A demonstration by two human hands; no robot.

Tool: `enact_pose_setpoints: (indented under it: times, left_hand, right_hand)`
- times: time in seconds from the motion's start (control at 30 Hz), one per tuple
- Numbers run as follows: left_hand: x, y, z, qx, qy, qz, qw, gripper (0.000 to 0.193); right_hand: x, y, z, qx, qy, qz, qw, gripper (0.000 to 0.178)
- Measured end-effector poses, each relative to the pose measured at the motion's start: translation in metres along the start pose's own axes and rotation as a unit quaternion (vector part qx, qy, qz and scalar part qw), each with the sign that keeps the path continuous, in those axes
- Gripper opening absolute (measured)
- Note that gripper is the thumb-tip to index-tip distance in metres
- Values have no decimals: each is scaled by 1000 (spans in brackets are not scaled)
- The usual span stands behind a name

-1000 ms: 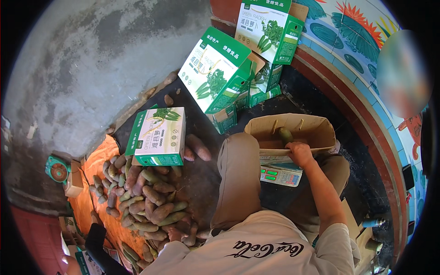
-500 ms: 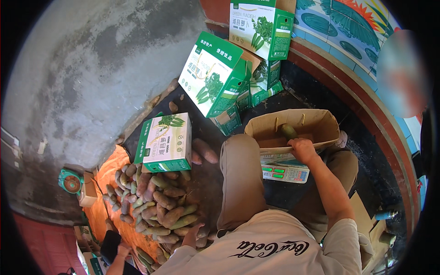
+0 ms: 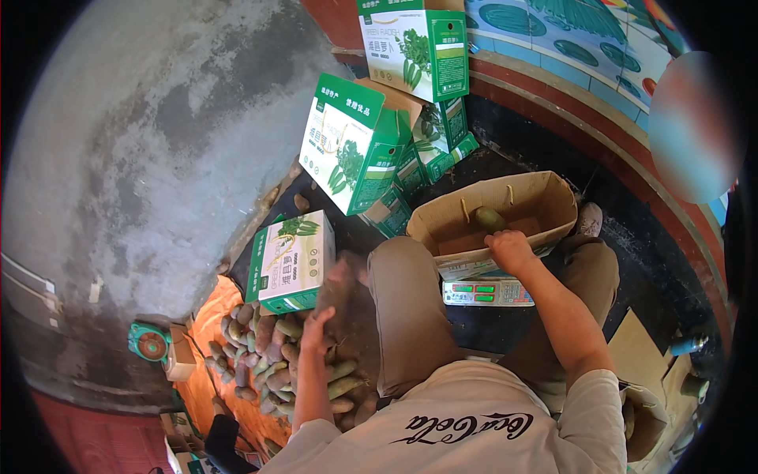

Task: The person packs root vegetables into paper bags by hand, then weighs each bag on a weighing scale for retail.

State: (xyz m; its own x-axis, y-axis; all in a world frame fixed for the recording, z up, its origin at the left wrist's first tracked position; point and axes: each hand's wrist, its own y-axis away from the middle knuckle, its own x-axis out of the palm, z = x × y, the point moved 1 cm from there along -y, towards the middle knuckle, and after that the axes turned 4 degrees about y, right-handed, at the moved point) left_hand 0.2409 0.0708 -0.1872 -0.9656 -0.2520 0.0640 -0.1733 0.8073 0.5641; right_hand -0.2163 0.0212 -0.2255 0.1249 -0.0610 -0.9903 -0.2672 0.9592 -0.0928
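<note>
In my right hand (image 3: 508, 250) is a green radish (image 3: 489, 219), its far end tilted down into an open cardboard box (image 3: 493, 189) with cord handles. The box stands on a digital scale (image 3: 488, 292) between my knees. My left hand (image 3: 317, 330) is raised above the radish pile (image 3: 272, 367), wrapped round a long brownish radish (image 3: 335, 288) that is smeared by motion. A closed green and white carton (image 3: 290, 261) lies just beyond that hand.
Several green and white cartons (image 3: 347, 146) are stacked at the back against a low red-brown ledge (image 3: 545, 83). Orange sheeting (image 3: 207, 347) lies under the pile. A teal fan-like device (image 3: 148, 342) sits far left. Loose cardboard (image 3: 636, 347) is at my right.
My left hand has risen from the edge of the pile, moving away from me with a radish. My right hand still holds its radish at the box. The view has shifted slightly.
</note>
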Motion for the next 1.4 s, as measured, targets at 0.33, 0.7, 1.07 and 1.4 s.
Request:
enact_pose_setpoints:
  times: [0.33, 0.7, 1.07, 1.4]
  left_hand:
    - [151, 6, -135, 238, -142, 183, 943, 63]
    - [313, -24, -108, 267, -595, 234, 721, 74]
    - [350, -64, -13, 233, -819, 176, 494, 84]
    - [337, -68, -21, 315, -588, 304, 680, 82]
  right_hand:
    - [2, -4, 1, -4, 25, 6, 1000, 12]
    - [-5, -1, 4, 3, 27, 38, 999, 14]
    - [1, -9, 4, -4, -4, 29, 1000, 12]
    - [1, -9, 2, -15, 4, -4, 1000, 12]
